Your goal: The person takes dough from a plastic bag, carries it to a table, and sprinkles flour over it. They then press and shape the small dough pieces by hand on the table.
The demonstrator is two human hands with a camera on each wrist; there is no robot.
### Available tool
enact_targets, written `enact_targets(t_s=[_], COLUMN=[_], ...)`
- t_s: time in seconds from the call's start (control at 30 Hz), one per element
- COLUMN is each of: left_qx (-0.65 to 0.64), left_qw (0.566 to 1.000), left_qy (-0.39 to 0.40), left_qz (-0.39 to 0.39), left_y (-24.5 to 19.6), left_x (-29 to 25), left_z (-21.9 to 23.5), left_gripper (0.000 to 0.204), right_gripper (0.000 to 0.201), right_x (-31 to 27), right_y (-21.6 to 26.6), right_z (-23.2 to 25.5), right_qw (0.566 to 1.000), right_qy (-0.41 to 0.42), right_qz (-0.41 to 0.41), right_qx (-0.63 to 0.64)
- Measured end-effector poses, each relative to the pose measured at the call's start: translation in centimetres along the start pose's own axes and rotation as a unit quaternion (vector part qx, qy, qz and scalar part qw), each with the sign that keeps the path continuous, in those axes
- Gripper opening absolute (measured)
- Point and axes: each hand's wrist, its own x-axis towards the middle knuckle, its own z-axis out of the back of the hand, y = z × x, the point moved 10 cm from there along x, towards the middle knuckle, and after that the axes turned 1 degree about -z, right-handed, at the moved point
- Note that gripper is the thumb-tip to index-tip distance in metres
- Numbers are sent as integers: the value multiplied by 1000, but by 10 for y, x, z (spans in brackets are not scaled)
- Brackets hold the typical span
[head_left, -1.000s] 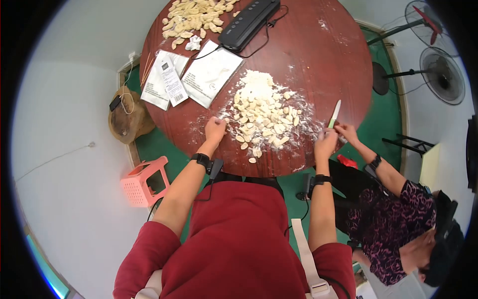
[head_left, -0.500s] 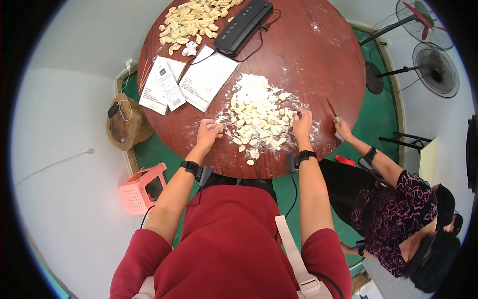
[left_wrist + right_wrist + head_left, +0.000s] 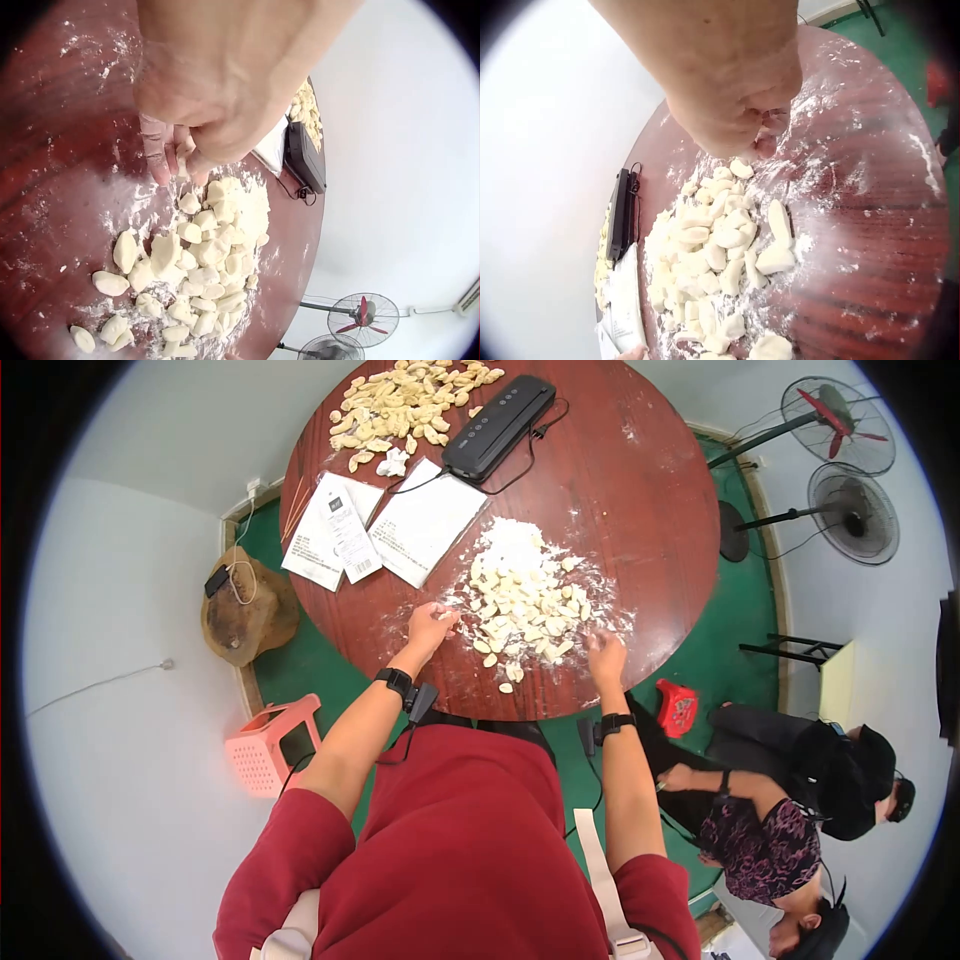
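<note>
A heap of small cut dough pieces [image 3: 525, 605], dusted with flour, lies near the table's front edge. Beside its left edge is my left hand [image 3: 432, 625], fingers bent loosely toward the tabletop. Flour coats those fingers [image 3: 156, 154] in the left wrist view, where they hang just above the nearest pieces. My right hand [image 3: 606, 658] is low at the heap's right edge, its fingers loosely curled. Its fingertips are mostly hidden behind the hand in the right wrist view. White loose flour [image 3: 515, 542] covers the far side of the heap.
Shaped yellowish dough pieces [image 3: 400, 405] spread at the far left of the round table [image 3: 660, 520], near a black vacuum sealer [image 3: 500, 428]. White packets [image 3: 430, 525] lie in front of it. Two people [image 3: 765, 840] are at right, near a red stool [image 3: 677, 708]. Fans [image 3: 855, 515] stand beyond.
My right hand has left the knife at the table's right side and moved left to the dough heap. The other person took the knife and withdrew from the table. My left hand stays near the heap.
</note>
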Motion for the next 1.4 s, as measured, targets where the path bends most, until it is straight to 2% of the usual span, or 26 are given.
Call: enact_targets(t_s=[0.07, 0.13, 0.2, 0.23, 0.37, 0.4, 0.47, 0.6, 0.63, 0.67, 0.7, 0.77, 0.8, 0.87, 0.93, 1.0, 1.07, 1.1, 1.13, 1.2, 1.23, 1.27, 1.33, 1.4], left_qx=[-1, -5, 24, 33, 22, 19, -29, -62, -32, -28, 34, 116, 122, 206, 246, 238, 230, 218, 222, 186, 164, 165, 43, 73], left_qw=[1000, 1000, 998, 998, 998, 998, 995, 993, 990, 989, 987, 975, 973, 969, 964, 969, 969, 971, 969, 957, 959, 959, 976, 975], left_qy=[-7, -19, -38, -27, -33, -43, -38, -55, -96, -110, -121, -147, -160, -91, -75, -70, -90, -100, -103, -200, -212, -212, -194, -199], left_qz=[-5, -4, -46, -37, -53, -50, -84, -89, -97, -91, -103, -117, -112, -96, -73, -13, 7, 22, 24, 94, 92, 90, 86, 69], left_y=[13, 24, 19, 20, 34, 35, 32, 31, 26, 28, 27, 23, 26, 39, 50, 67, 75, 81, 85, 102, 104, 105, 106, 94], left_x=[18, 31, 32, 31, 28, 25, 15, -9, -20, -30, -39, -60, -71, -87, -105, -119, -130, -133, -134, -139, -137, -135, -129, -124], left_z=[-4, -12, -8, -9, -3, 1, -1, 1, 7, 7, 6, -2, -6, -34, -53, -72, -89, -97, -108, -105, -108, -110, -120, -119], left_gripper=[19, 22, 29, 35, 38, 38, 40, 35, 25, 25, 20, 12, 12, 17, 25, 32, 36, 40, 40, 41, 42, 42, 38, 36], right_gripper=[22, 25, 29, 30, 34, 34, 35, 28, 24, 19, 12, 11, 11, 11, 12, 15, 18, 22, 22, 26, 26, 26, 27, 28], right_x=[-10, -22, -29, -32, -38, -36, -33, -10, -5, -1, 7, 23, 32, 49, 67, 87, 107, 122, 124, 137, 139, 137, 135, 129], right_y=[9, 6, 11, 9, 16, 18, 28, 19, 24, 28, 32, 40, 44, 40, 47, 45, 44, 25, 30, 27, 26, 31, 32, 36], right_z=[11, 20, 25, 27, 27, 24, 20, -5, -8, -13, -17, -20, -22, -29, -22, -22, -15, -25, -24, -20, -21, -29, -46, -45], right_qw=[999, 997, 998, 998, 998, 999, 999, 991, 986, 981, 976, 971, 969, 962, 961, 955, 958, 964, 963, 973, 973, 966, 947, 943], right_qy=[5, 22, 15, 6, 7, 15, 30, 125, 152, 177, 183, 199, 204, 218, 192, 201, 133, 129, 131, 126, 125, 153, 210, 219], right_qz=[12, -69, -57, -56, -58, -52, 21, 39, 56, 71, 116, 129, 138, 159, 196, 208, 246, 216, 215, 178, 177, 194, 230, 233], right_qx=[-31, -11, -18, -17, -4, -3, -15, -41, -33, -22, -2, 5, 4, 30, 41, 65, 61, 88, 93, 75, 77, 79, 81, 89])
